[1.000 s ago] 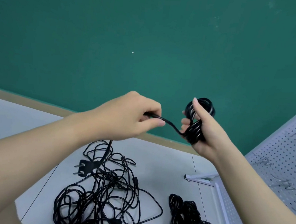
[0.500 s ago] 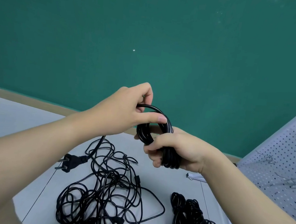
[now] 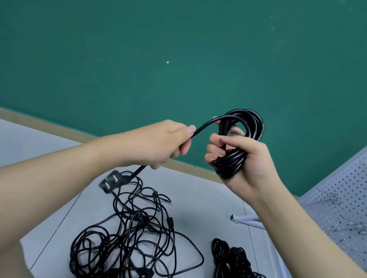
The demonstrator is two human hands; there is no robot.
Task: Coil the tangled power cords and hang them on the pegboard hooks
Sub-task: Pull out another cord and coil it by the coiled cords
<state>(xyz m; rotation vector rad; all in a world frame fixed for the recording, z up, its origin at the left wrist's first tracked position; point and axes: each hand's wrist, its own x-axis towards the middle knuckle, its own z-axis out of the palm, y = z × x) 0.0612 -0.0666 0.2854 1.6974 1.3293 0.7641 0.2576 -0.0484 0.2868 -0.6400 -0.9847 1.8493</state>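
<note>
On my grey bench (image 3: 205,200) lay a tangled heap of cords (image 3: 131,242) and, right of it, seemingly coiled bundles (image 3: 238,271).

Workshop or training-room setting. A plain, dark green wall (image 3: 188,37) fills the upper view, bare apart from a small pale speck, and meets a tan baseboard strip (image 3: 44,122) running along its foot. Below lies a pale grey floor (image 3: 30,145) of large panels divided by thin dark seams. At right stands a white perforated pegboard (image 3: 353,190) (tilted in the wide-angle view) carrying several wire hooks (image 3: 330,197), supported on a white metal foot (image 3: 246,220) resting on the floor. Loose black power cords (image 3: 133,242) lie tangled on the floor, beside bundled cords (image 3: 236,269): tool-storage fittings, not domestic furnishings.
</note>
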